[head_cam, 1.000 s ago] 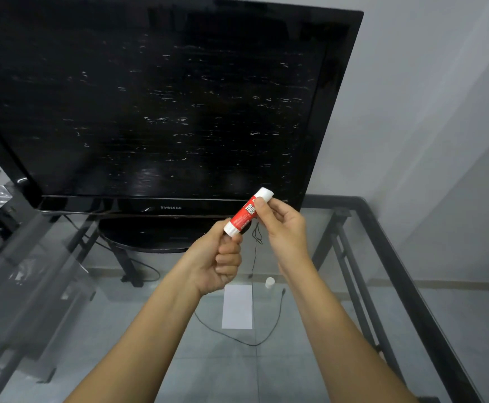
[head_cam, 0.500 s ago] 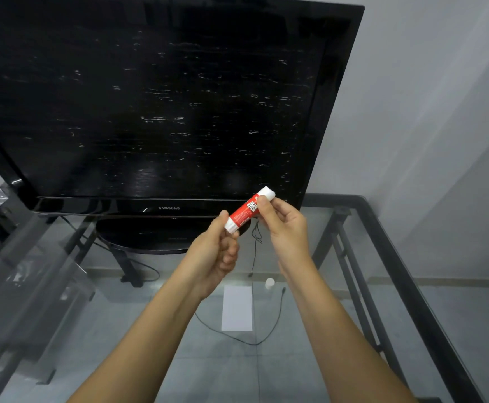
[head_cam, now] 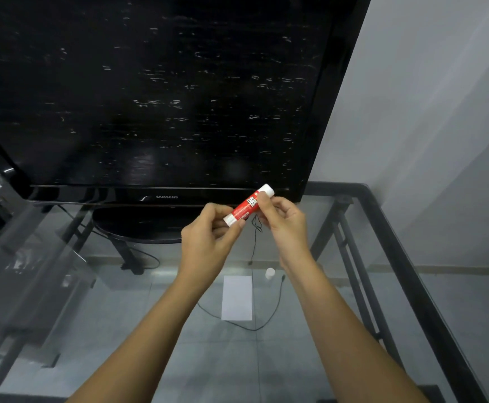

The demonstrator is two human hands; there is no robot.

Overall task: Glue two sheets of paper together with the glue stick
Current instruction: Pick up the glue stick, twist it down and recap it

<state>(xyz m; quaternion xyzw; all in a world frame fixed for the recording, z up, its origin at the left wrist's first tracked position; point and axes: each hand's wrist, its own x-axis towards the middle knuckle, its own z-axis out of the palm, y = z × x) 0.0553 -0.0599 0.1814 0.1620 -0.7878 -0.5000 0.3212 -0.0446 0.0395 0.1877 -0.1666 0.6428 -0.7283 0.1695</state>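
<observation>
Both hands hold a red glue stick (head_cam: 246,207) with white ends up in the air, slanted up to the right. My left hand (head_cam: 208,242) pinches its lower white end between thumb and fingers. My right hand (head_cam: 284,222) grips the upper part, forefinger along the red body. Below the hands a white sheet of paper (head_cam: 237,298) lies flat on the glass table (head_cam: 319,359). A small white cap (head_cam: 269,273) stands just right of the sheet's far corner. Only one sheet outline shows; I cannot tell whether a second lies under it.
A large black television (head_cam: 156,91) on an oval stand fills the far side of the table. A thin black cable (head_cam: 255,327) loops around the paper. The table's black metal frame (head_cam: 406,286) runs along the right; a grey wall rises behind it.
My left fingers have loosened and shifted on the stick's lower end. The glue stick stays in nearly the same place; paper and cap have not moved.
</observation>
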